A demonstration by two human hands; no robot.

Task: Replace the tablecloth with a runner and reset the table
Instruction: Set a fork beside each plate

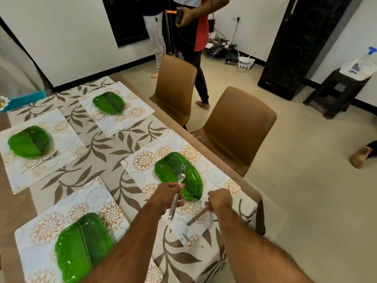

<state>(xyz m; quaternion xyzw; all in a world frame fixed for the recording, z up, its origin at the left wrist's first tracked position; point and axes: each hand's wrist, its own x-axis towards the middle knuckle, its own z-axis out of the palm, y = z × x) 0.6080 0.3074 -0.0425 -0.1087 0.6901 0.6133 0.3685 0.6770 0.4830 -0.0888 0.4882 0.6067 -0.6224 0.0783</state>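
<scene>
A leaf-patterned runner [106, 148] lies along the wooden table [18, 213]. Several floral placemats sit on it, each with a green leaf-shaped plate. My left hand [168, 198] grips a fork [177, 188] whose tines hang over the near right plate [179, 176]. My right hand [219, 199] holds a second piece of cutlery [196, 216] low over that plate's placemat [216, 176], its end touching or nearly touching the mat. Another fork [40, 162] lies beside the left plate [29, 141]. The closest plate [81, 248] and the far plate [108, 102] have no cutlery in sight.
Two brown chairs [234, 129] stand along the table's right side. People stand beyond the far chair [175, 88]. A bare foot [359, 156] rests on the floor at right. A dark stool [336, 90] carries a spray bottle; cables lie by the far wall.
</scene>
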